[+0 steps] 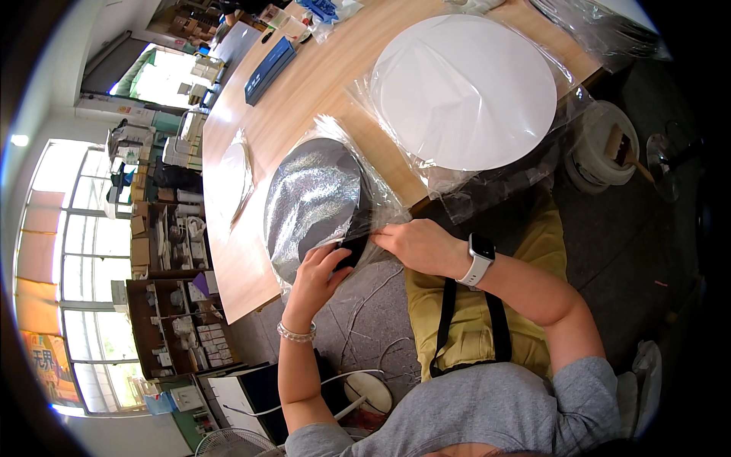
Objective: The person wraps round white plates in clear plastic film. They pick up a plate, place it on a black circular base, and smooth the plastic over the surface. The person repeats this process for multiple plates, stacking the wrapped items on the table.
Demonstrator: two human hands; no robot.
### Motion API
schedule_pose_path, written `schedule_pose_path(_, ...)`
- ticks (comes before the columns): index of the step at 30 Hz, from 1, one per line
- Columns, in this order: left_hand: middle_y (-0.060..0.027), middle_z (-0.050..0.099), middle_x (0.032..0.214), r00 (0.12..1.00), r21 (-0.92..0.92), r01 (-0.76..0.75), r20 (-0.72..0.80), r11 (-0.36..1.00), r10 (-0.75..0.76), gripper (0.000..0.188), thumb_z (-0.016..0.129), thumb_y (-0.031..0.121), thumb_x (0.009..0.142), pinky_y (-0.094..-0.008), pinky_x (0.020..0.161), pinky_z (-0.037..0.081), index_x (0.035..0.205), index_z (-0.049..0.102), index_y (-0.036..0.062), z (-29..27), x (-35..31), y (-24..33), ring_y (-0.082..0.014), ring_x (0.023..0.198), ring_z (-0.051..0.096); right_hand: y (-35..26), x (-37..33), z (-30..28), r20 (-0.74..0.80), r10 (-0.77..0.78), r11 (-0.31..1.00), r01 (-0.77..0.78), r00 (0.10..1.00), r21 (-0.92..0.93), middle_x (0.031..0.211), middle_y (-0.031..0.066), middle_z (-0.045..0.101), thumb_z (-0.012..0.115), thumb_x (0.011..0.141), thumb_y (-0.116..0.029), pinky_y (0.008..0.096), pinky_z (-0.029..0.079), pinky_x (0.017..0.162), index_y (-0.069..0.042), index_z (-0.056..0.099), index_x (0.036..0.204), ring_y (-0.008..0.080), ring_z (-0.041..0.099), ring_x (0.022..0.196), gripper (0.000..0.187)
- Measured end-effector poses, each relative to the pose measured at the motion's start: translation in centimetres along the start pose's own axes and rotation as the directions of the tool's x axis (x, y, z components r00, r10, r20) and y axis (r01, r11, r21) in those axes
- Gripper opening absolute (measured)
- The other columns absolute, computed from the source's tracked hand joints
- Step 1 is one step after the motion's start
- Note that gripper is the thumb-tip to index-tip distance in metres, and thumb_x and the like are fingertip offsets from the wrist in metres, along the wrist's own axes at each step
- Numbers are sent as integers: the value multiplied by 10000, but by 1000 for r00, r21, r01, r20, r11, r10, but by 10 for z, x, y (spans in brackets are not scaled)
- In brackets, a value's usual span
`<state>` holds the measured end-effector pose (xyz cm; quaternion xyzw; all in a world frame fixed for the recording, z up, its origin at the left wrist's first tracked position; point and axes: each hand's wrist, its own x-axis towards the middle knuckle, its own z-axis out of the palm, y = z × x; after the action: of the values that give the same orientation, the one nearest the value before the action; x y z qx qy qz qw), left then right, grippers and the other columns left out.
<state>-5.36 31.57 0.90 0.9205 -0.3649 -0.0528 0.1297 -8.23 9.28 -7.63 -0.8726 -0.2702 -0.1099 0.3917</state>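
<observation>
A dark round disc with shiny, wrinkled silver film over most of its face lies at the table's near edge, partly inside a clear plastic bag. At its near rim, my left hand has its fingers curled over the disc and bag, thumb on the near side. My right hand pinches the bag's edge just right of the disc; its fingertips are partly hidden by plastic. Farther right, a large white round board lies on clear plastic sheets.
The wooden table carries a long blue box, a stack of thin white discs at left and plastic bags at far right. A white bucket with a brush stands right of the table. Cables lie on the floor.
</observation>
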Motion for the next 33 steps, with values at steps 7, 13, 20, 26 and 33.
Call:
schedule_pose_path(7, -140, 568, 1078, 997, 185, -73, 9, 980, 72, 334, 612, 20, 777, -406, 810, 475, 1102, 578, 87, 2, 2, 7, -330, 976, 544, 0, 0, 0, -21, -2, 1000, 2, 1000, 1, 815, 118, 595, 500, 775, -31, 370, 522, 611, -30, 580, 873, 288, 636, 728, 127)
schedule_pose_path(13, -146, 574, 1067, 999, 120, -33, -15, 992, 35, 386, 745, 151, 701, -410, 810, 474, 1046, 587, 80, 4, -1, 0, -335, 970, 547, 2, 0, 4, -15, 2, 1000, -2, 1000, -7, 804, 113, 594, 502, 772, -25, 371, 524, 608, -35, 579, 875, 285, 637, 728, 129)
schedule_pose_path(20, -151, 572, 1086, 999, 16, -21, 26, 1000, 21, 373, 685, 79, 749, -417, 828, 465, 1107, 584, 95, -1, -1, 1, -334, 973, 545, 3, 0, 3, -5, 4, 1000, -4, 1000, 1, 814, 113, 597, 504, 773, -26, 368, 523, 618, -37, 584, 894, 284, 638, 742, 146)
schedule_pose_path(26, -158, 551, 1111, 998, 173, -59, 40, 983, 53, 372, 666, 65, 752, -426, 832, 462, 1113, 581, 94, 2, 0, 5, -340, 999, 528, 0, 0, -3, -4, 8, 1000, -8, 1000, 11, 820, 110, 598, 505, 776, -27, 368, 523, 622, -36, 598, 923, 282, 637, 757, 175)
schedule_pose_path(33, -147, 576, 1066, 999, 114, -21, -30, 993, 24, 328, 729, 125, 719, -407, 818, 469, 1014, 598, 67, 4, -1, 3, -339, 980, 548, 0, 0, -1, 0, 6, 1000, -6, 1000, 5, 824, 113, 601, 505, 771, -24, 373, 524, 629, -33, 593, 901, 286, 636, 756, 157)
